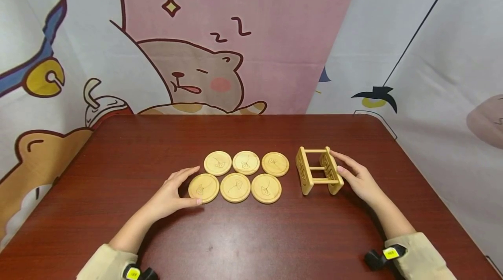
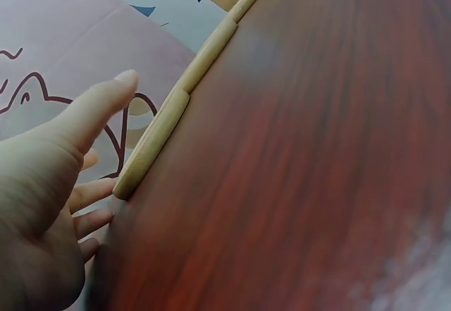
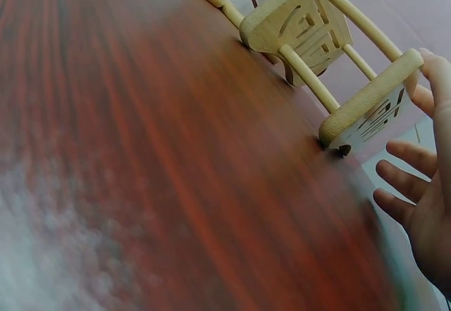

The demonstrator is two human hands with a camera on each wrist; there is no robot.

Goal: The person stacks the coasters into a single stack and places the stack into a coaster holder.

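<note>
Several round wooden coasters with engraved ginkgo leaves lie flat in two rows of three on the table. My left hand [image 1: 171,197] spreads around the left front coaster [image 1: 203,188], thumb by its near edge and fingers toward its far side. In the left wrist view the coaster's edge [image 2: 151,145] shows beside the fingertips, with the thumb raised. A wooden coaster holder [image 1: 319,180], two carved side panels joined by rods, stands right of the rows. Against its right panel [image 3: 373,103] are the thumb and index finger of my right hand [image 1: 359,182]; the other fingers are spread.
The dark red-brown wooden table [image 1: 235,240] runs back to a cartoon-printed cloth [image 1: 291,31]. At the back are the left coaster [image 1: 217,163], middle coaster [image 1: 246,162] and right coaster [image 1: 275,164]. Two more coasters sit in front, between the left hand and the holder.
</note>
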